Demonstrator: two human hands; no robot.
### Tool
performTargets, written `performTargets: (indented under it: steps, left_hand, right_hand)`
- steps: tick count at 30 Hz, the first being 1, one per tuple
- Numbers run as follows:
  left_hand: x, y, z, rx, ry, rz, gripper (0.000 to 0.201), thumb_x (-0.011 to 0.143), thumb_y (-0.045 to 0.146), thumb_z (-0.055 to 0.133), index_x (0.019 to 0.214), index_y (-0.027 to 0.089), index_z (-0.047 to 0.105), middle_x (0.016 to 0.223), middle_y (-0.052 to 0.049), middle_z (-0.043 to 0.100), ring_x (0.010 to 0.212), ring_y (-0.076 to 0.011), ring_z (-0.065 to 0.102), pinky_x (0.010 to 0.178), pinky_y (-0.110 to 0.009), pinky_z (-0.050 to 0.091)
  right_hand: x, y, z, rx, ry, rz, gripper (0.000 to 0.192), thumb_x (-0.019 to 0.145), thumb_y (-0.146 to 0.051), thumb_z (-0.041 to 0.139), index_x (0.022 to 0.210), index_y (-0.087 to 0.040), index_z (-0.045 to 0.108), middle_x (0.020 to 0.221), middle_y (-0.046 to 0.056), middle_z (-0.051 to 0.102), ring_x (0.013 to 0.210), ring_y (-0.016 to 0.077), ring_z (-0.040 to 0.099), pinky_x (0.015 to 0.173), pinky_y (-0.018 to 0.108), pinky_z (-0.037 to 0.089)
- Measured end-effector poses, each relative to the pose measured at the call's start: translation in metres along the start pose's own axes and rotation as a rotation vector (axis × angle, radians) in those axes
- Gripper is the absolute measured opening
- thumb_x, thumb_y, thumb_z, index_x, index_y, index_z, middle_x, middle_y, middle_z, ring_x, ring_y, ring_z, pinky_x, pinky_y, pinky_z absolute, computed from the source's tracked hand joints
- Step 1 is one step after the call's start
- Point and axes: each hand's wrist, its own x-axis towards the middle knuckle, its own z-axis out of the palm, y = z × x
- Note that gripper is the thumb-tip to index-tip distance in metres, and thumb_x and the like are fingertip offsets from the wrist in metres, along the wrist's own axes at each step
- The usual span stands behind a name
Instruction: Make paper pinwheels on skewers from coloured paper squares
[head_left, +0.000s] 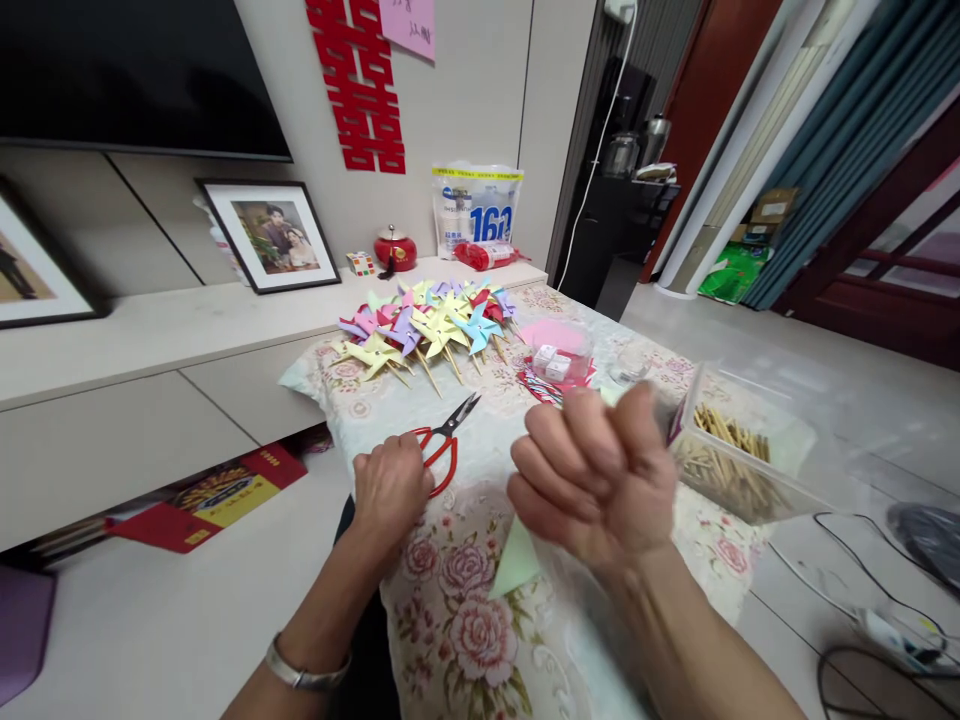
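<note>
My left hand rests closed at the left side of the table. It partly covers one red handle of the scissors, whose blades point away from me. Whatever its curled fingers may hold is hidden. In the air over the table, my right hand makes a fist, palm side toward me and slightly blurred, with nothing showing in it. Below it lies a pale green paper piece, partly hidden by that hand and arm. Several paper pinwheels on wooden sticks lie in a pile farther back.
On the right stands a clear plastic box of short wooden sticks. A round clear container sits behind my right hand. The floral tablecloth covers the table. A white cabinet with a framed photo runs along the wall.
</note>
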Motion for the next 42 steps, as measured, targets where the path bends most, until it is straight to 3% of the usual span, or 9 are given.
performTargets:
  steps: [3, 5, 10, 14, 20, 26, 32, 38, 42]
  left_hand:
    - [0.004, -0.003, 0.004, -0.030, -0.023, -0.028, 0.025, 0.085, 0.021, 0.046, 0.104, 0.011, 0.060, 0.101, -0.018, 0.070, 0.102, -0.0357, 0.065, 0.086, -0.045, 0.043]
    - [0.000, 0.000, 0.006, -0.177, -0.020, -0.091, 0.029, 0.084, 0.022, 0.049, 0.110, 0.013, 0.057, 0.098, -0.013, 0.071, 0.100, -0.0320, 0.067, 0.084, -0.042, 0.045]
    - [-0.025, 0.029, 0.004, -0.670, 0.096, -0.175, 0.031, 0.080, 0.027, 0.058, 0.109, 0.019, 0.051, 0.084, -0.002, 0.071, 0.075, -0.0215, 0.070, 0.069, -0.032, 0.050]
    - [-0.045, 0.063, 0.005, -0.921, 0.116, -0.136, 0.034, 0.075, 0.033, 0.069, 0.102, 0.020, 0.054, 0.088, -0.004, 0.073, 0.071, -0.0207, 0.070, 0.066, -0.032, 0.053]
    - [-0.068, 0.072, 0.014, -0.878, 0.188, -0.007, 0.032, 0.087, 0.032, 0.057, 0.116, 0.020, 0.055, 0.110, -0.010, 0.072, 0.099, -0.0251, 0.068, 0.088, -0.042, 0.051]
    - [-0.078, 0.071, 0.009, -0.266, -0.209, 0.024, 0.035, 0.080, 0.025, 0.066, 0.113, 0.015, 0.059, 0.104, -0.013, 0.071, 0.103, -0.0342, 0.063, 0.095, -0.052, 0.040]
    - [-0.082, 0.085, 0.014, -0.058, -0.313, 0.096, 0.031, 0.077, 0.021, 0.069, 0.107, 0.016, 0.059, 0.106, -0.013, 0.069, 0.106, -0.0341, 0.061, 0.087, -0.043, 0.038]
    - [-0.078, 0.070, 0.022, -0.321, -0.292, 0.136, 0.013, 0.076, 0.020, 0.063, 0.071, 0.021, 0.051, 0.077, -0.001, 0.060, 0.082, -0.0245, 0.055, 0.072, -0.036, 0.031]
    - [-0.059, 0.072, 0.021, -0.948, -0.323, 0.037, 0.025, 0.077, 0.027, 0.066, 0.062, 0.022, 0.047, 0.063, 0.002, 0.051, 0.065, -0.0177, 0.049, 0.062, -0.031, 0.030]
  right_hand:
    - [0.019, 0.046, -0.023, 0.251, -0.006, 0.181, 0.047, 0.083, -0.060, 0.064, 0.061, -0.021, 0.050, 0.055, -0.007, 0.042, 0.045, 0.0082, 0.041, 0.052, 0.027, 0.050]
    - [0.021, 0.078, -0.038, 0.081, 0.022, 0.358, 0.042, 0.078, -0.057, 0.071, 0.068, -0.017, 0.061, 0.055, -0.006, 0.051, 0.047, 0.0082, 0.049, 0.056, 0.026, 0.049]
    - [0.008, 0.115, -0.047, 0.035, -0.054, 0.448, 0.031, 0.068, -0.038, 0.085, 0.084, -0.015, 0.072, 0.064, -0.003, 0.065, 0.057, 0.0105, 0.059, 0.060, 0.023, 0.047]
    - [0.002, 0.110, -0.040, 0.329, -0.142, 0.441, 0.043, 0.070, -0.039, 0.086, 0.102, -0.014, 0.072, 0.092, 0.008, 0.075, 0.084, 0.0208, 0.071, 0.086, 0.037, 0.053]
    - [-0.001, 0.102, -0.056, 0.362, 0.178, 0.394, 0.038, 0.062, -0.030, 0.091, 0.087, -0.015, 0.068, 0.069, 0.000, 0.067, 0.061, 0.0156, 0.066, 0.062, 0.029, 0.055]
    - [-0.020, 0.089, -0.073, 0.277, 0.235, 0.351, 0.034, 0.073, -0.042, 0.084, 0.087, -0.017, 0.064, 0.058, -0.008, 0.051, 0.037, 0.0030, 0.035, 0.039, 0.019, 0.037]
    - [-0.052, 0.081, -0.086, 0.231, 0.031, 0.326, 0.050, 0.079, -0.061, 0.072, 0.103, -0.018, 0.068, 0.079, 0.001, 0.058, 0.059, 0.0123, 0.053, 0.058, 0.029, 0.045]
    - [-0.078, 0.067, -0.094, 0.120, -0.034, 0.257, 0.058, 0.084, -0.069, 0.059, 0.108, -0.016, 0.069, 0.069, 0.000, 0.052, 0.055, 0.0123, 0.046, 0.054, 0.027, 0.037]
    - [-0.098, 0.065, -0.103, 0.033, -0.047, 0.277, 0.068, 0.085, -0.074, 0.054, 0.117, -0.015, 0.067, 0.069, 0.000, 0.054, 0.056, 0.0127, 0.047, 0.055, 0.027, 0.038]
